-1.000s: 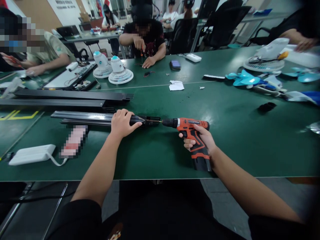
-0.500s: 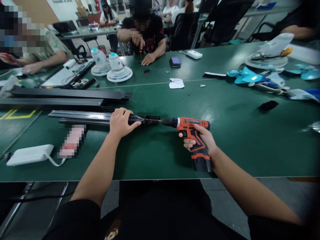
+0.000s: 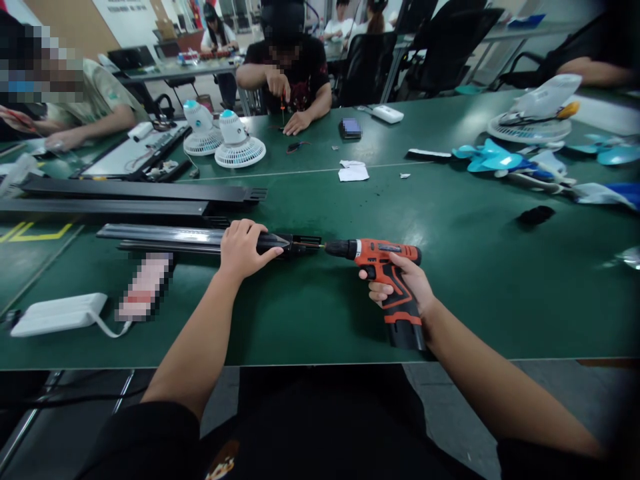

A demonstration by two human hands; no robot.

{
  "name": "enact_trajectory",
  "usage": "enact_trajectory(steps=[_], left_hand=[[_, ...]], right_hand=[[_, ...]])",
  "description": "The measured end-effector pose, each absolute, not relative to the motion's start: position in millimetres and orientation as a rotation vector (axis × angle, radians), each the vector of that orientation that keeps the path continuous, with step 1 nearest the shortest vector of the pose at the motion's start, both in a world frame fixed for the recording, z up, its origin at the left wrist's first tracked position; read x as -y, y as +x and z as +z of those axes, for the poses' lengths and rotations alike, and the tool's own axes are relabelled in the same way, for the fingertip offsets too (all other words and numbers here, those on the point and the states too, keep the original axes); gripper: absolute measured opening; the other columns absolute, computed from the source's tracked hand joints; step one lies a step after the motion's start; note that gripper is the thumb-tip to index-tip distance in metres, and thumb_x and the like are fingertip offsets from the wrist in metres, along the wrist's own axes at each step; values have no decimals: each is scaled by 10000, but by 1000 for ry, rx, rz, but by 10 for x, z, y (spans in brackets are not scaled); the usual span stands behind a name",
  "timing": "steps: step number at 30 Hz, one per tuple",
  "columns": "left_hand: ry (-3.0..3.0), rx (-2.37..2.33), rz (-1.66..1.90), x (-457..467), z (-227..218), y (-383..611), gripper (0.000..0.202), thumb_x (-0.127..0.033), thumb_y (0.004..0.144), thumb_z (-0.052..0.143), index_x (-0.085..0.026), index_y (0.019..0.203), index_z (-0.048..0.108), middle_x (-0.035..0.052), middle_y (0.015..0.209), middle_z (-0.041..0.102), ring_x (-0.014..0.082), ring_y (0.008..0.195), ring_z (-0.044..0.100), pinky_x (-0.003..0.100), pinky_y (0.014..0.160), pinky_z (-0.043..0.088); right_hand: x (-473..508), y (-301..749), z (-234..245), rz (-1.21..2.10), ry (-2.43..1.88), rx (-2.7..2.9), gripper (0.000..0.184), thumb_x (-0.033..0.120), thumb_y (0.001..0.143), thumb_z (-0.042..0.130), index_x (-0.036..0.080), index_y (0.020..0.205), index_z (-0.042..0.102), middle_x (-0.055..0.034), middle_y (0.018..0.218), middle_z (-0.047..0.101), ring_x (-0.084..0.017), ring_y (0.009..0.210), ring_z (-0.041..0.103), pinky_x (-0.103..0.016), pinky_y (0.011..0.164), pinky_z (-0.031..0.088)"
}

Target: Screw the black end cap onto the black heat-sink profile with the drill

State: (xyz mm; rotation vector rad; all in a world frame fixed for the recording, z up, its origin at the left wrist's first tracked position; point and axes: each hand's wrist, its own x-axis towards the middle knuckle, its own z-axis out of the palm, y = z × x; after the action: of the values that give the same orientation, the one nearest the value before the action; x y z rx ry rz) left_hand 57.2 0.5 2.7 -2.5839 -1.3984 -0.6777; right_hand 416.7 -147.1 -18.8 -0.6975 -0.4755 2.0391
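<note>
1. The left hand (image 3: 245,248), at the centre of the frame, is closed over a black rail (image 3: 165,235). Its fingers curl over the far edge and the thumb lies along the near side, pointing right.
2. The black rail is a slim, straight profile that looks like metal, with a glossy ridged top. It lies flat on the table (image 3: 475,280) and runs from the left-middle of the frame to the centre. At its right tip is a stubby, matte black end piece (image 3: 303,243).
3. The right hand (image 3: 400,283), just right of centre, is wrapped tightly round the handle of a cordless drill (image 3: 387,257). Whether the forefinger presses the trigger cannot be told.
4. The cordless drill is pistol-shaped, with a matte orange plastic shell, a black rubbery grip and a blocky black battery foot near the table's front edge. Its dark cylindrical chuck points left, and a thin bit (image 3: 318,245) reaches the end piece.
5. The table is a smooth dark green surface with a dull sheen and faint scuffs.
6. Two more flat black rails (image 3: 135,193) lie parallel, further back on the left.
7. A rounded white plastic box (image 3: 57,313) with a cord sits at lower left.
8. Two small white fans (image 3: 240,143) with round grilles stand at upper centre-left, near crumpled paper scraps (image 3: 353,172).
9. Curved teal fan blades (image 3: 493,159) lie at upper right.
</note>
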Motion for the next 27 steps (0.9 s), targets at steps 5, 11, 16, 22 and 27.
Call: enact_trajectory(steps=[5,11,16,22,27], left_hand=[[-2589,1392,-685,-10,30,565,587,-751,904,582,-224,1145,673,141,1165,650,357,1134,558,499,973,464],[-2598,1379,-695,-12,28,554,603,-755,905,577,-214,1149,683,145,1168,655,362,1145,561,505,988,461],[-2579,1379,-700,-3,25,553,582,-742,909,590,-219,1145,683,140,1163,661,359,1141,566,518,1014,429],[-2586,1385,-697,1,31,553,568,-742,908,592,-234,1148,677,132,1177,664,355,1152,567,507,1000,440],[-2586,1395,-701,0,28,555,554,-735,909,590,-244,1149,679,129,1174,669,354,1153,569,507,997,443]], right_hand=[[1472,4156,-185,2019,-733,482,424,524,899,662,170,1132,655,-51,707,698,-147,506,518,-280,443,466],[1479,4139,-180,2002,-721,471,411,502,902,668,171,1144,647,-30,698,687,-139,496,503,-275,451,465],[1477,4140,-207,2024,-692,489,401,517,922,641,164,1112,651,13,573,602,-145,482,493,-277,467,470],[1474,4125,-217,1973,-682,476,366,480,929,639,177,1134,641,-25,735,707,-108,473,463,-267,479,486],[1475,4114,-216,1963,-718,468,389,500,918,637,181,1141,643,-46,789,729,-100,469,456,-266,472,475]])
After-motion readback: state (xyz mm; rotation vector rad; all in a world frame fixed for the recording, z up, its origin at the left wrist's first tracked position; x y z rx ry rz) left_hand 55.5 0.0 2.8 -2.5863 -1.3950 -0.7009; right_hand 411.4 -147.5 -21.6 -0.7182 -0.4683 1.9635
